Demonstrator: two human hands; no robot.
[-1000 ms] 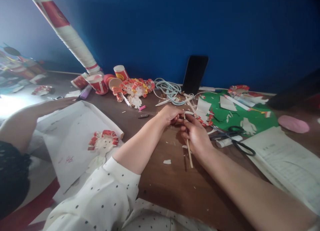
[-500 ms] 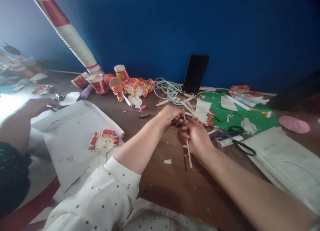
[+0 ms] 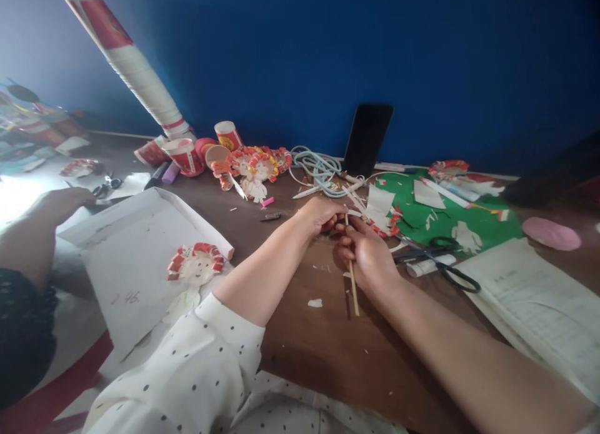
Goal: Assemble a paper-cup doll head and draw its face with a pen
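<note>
A thin wooden stick [image 3: 354,294] slants down between my hands over the brown table. My right hand [image 3: 372,252] has its fingers closed around the stick's upper part. My left hand [image 3: 325,214] is closed as well, its fingertips pinching at the stick's top end, against the right fingers. A narrow white paper strip [image 3: 355,213] shows beside the top of the stick; its far end is hidden by the fingers. Just beyond lies a paper cut-out with red-and-white rolls [image 3: 385,226]. Black-handled scissors [image 3: 457,276] rest to the right of my right hand.
A co-worker's hand [image 3: 63,206] is at the left, by other scissors [image 3: 107,184]. A paper doll [image 3: 194,265] lies on a white sheet [image 3: 135,252]. Paper cups [image 3: 182,157], a cable [image 3: 319,168], a leaning phone [image 3: 369,137] and green paper [image 3: 497,224] line the back.
The co-worker's hand has drawn back to the left, away from the scissors there, and the purple marker has shifted slightly. My hands and the stick stay nearly still.
</note>
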